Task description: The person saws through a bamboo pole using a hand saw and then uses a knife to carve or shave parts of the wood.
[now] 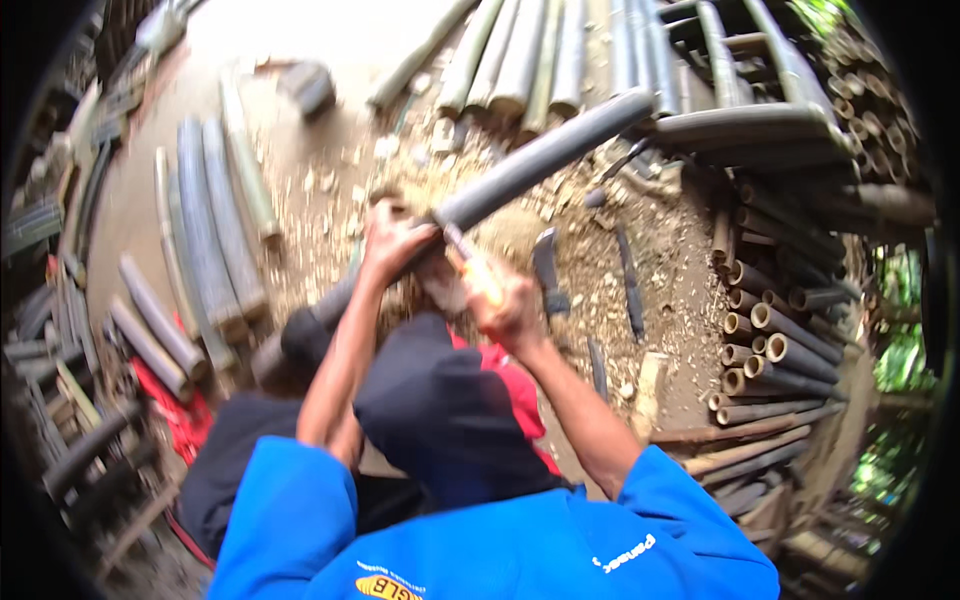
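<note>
Your left hand (392,243) wraps around the long grey-green bamboo pole (540,160), which slants across your lap. Your right hand (505,305) clasps an orange-handled blade (472,268) pressed against the pole's smooth, dull skin.

Bamboo lying all around my workspace.
Stacked poles (775,350) sitting right of the fingers, wood chips (520,215) lying just beyond them.
</note>
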A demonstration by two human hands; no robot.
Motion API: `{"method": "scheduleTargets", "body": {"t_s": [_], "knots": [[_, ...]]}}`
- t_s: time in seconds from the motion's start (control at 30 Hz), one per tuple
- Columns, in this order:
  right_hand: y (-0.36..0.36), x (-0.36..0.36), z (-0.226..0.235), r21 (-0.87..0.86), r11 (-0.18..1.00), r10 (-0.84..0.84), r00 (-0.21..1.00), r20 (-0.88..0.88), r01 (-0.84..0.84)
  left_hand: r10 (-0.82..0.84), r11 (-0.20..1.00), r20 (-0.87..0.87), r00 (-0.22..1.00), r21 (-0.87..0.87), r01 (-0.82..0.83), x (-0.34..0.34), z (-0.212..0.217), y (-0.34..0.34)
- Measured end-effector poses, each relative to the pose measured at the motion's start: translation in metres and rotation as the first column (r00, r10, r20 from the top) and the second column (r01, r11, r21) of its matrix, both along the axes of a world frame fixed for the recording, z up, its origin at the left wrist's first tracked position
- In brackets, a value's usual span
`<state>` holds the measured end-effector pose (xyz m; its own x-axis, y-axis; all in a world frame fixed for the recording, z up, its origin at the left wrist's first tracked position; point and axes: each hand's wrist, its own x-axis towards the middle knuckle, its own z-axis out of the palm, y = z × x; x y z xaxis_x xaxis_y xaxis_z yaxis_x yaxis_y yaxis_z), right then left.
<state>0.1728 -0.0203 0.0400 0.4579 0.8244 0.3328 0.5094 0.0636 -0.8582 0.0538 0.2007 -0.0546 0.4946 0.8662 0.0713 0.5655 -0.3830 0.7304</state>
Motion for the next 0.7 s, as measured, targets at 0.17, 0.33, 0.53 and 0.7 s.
{"method": "scheduleTargets", "body": {"t_s": [0.17, 0.33, 0.53, 0.7], "knots": [[-0.022, 0.013, -0.024, -0.157, 0.987, -0.038, 0.995, -0.09, 0.024, -0.239, 0.97, -0.039, 0.97, 0.026, 0.24, 0.102, 0.087, 0.003], [-0.019, 0.01, -0.023, 0.019, 0.999, 0.029, 0.996, -0.083, -0.027, -0.407, 0.884, -0.5, 0.765, -0.004, 0.468, 0.176, 0.059, 0.008], [-0.036, 0.002, -0.008, -0.26, 0.965, -0.027, 0.974, -0.226, -0.034, -0.505, 0.861, -0.505, 0.7, -0.232, 0.454, 0.193, 0.057, -0.008], [-0.032, -0.014, -0.01, -0.296, 0.954, -0.024, 0.967, -0.254, -0.054, -0.516, 0.852, -0.527, 0.676, -0.232, 0.469, 0.167, 0.064, -0.002]]}}
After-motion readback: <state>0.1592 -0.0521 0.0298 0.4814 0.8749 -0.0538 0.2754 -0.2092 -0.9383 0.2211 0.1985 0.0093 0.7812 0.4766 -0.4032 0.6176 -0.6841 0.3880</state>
